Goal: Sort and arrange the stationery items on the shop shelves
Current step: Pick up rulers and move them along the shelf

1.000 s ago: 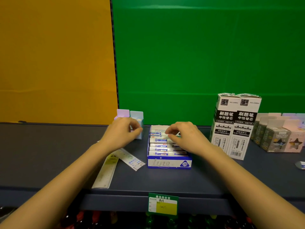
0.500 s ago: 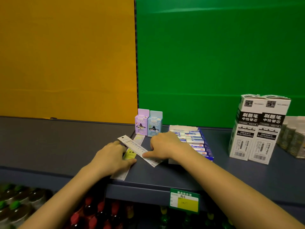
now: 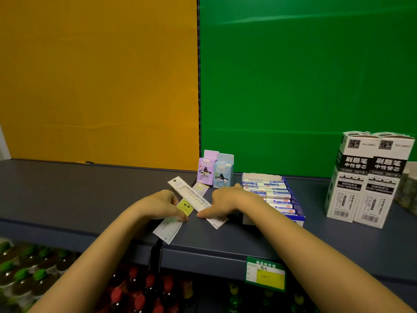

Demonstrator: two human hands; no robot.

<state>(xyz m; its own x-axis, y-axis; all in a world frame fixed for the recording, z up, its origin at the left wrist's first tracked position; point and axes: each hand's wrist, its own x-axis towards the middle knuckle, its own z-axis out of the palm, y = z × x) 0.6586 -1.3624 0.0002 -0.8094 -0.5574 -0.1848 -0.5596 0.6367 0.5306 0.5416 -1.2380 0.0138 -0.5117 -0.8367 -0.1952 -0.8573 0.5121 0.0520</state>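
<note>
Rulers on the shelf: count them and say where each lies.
2. The white ruler lies diagonally, its near end under the right hand; the yellow-labelled ruler crosses beneath it, touched by the left hand. Others may hide under the hands.

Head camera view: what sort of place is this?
Probably a shop: a dark grey metal shelf with a green-framed price label on its edge, a blue display tray of white erasers, and capped bottles stocked below.

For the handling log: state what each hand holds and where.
Nothing is lifted. The right hand presses the near end of the white ruler onto the shelf. The left hand touches the yellow-labelled ruler at its middle; a pinch cannot be told.
</note>
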